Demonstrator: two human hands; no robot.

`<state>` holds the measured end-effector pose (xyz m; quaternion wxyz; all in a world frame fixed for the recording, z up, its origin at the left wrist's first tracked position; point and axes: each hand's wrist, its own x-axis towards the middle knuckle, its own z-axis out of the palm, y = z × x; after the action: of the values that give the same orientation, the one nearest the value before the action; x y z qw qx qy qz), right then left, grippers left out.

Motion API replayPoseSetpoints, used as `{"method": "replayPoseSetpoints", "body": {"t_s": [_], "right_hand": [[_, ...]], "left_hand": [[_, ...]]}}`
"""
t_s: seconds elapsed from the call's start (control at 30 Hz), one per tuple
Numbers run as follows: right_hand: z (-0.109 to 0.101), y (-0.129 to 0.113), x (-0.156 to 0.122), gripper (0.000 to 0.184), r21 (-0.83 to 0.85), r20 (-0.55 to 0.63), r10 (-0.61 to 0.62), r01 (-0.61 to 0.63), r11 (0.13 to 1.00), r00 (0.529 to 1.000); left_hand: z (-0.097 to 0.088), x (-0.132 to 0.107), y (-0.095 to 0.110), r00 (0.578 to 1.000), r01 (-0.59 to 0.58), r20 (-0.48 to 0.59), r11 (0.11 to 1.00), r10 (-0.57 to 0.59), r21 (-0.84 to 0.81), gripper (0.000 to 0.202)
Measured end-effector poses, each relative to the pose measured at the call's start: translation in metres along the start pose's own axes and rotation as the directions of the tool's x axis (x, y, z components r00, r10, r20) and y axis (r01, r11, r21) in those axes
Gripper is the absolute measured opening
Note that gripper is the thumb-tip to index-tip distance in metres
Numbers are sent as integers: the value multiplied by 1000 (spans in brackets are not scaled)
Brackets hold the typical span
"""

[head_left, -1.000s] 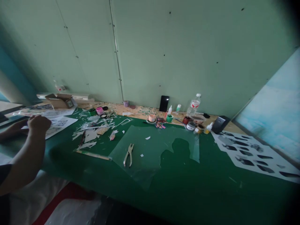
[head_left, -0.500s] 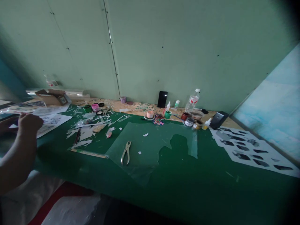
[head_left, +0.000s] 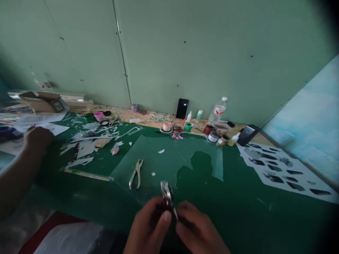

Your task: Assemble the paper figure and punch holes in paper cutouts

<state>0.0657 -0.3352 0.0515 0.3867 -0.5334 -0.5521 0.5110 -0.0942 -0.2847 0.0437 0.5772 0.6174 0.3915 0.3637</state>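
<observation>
My left hand [head_left: 148, 225] is closed round a small shiny metal tool [head_left: 166, 192], blurred by motion, its head pointing up and away from me. A thin pale end of it reaches the fingertips of my right hand [head_left: 198, 225], which are pinched together close by; what they grip is hidden. Beyond my hands, a pair of silver hole-punch pliers [head_left: 136, 175] lies on a clear plastic sheet [head_left: 159, 162] with an irregular cut-out edge. Two small white scraps rest on that sheet, one being a small square [head_left: 153, 174].
A co-worker's hand [head_left: 39, 137] works over papers at the left, near an open cardboard box [head_left: 43, 102]. White offcuts [head_left: 84, 148] litter the green mat. Paint jars [head_left: 213, 137], a water bottle [head_left: 218, 111] and a phone [head_left: 182, 108] stand along the back. A printed sheet [head_left: 286, 169] lies right.
Both my hands have come into view at the bottom centre with the metal tool. The view has shifted slightly, and the co-worker's hand has changed position over the papers.
</observation>
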Motion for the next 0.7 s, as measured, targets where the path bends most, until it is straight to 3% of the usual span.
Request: {"method": "replayPoseSetpoints", "body": {"t_s": [0.07, 0.13, 0.2, 0.27, 0.33, 0.4, 0.53, 0.63, 0.7], "right_hand": [[-1, -12, 27, 15, -91, -102, 18, -28, 995, 995], [-4, -23, 48, 16, -228, -72, -97, 79, 970, 993], [-9, -29, 65, 16, -352, 4, -208, 196, 915, 978], [-17, -30, 85, 25, -471, 17, -271, 247, 847, 962], [-21, -26, 109, 39, -608, -73, -278, 178, 773, 958], [-14, -21, 138, 23, -686, -84, -235, 115, 718, 968], [23, -12, 191, 56, -795, -99, -58, -43, 606, 993], [46, -10, 210, 54, -829, -62, 44, -76, 555, 997], [50, -10, 212, 48, -832, -78, 63, -100, 546, 995]], "left_hand": [[-4, 23, 1, 1000, 6, 6, 1000, -6, -26, 32], [-10, 42, 0, 999, 28, -28, 999, -28, -23, 32], [-19, 55, -4, 987, 74, -139, 995, -82, -61, 33], [-32, 62, -12, 942, 105, -296, 976, -159, -190, 38], [-48, 66, -21, 871, 73, -434, 934, -231, -349, 39], [-63, 69, -26, 825, 30, -492, 891, -277, -452, 34], [-82, 74, -27, 795, 45, -516, 880, -318, -473, 28], [-87, 78, -30, 778, 71, -491, 832, -391, -550, 29], [-90, 81, -37, 780, 85, -446, 781, -439, -619, 30]]}}
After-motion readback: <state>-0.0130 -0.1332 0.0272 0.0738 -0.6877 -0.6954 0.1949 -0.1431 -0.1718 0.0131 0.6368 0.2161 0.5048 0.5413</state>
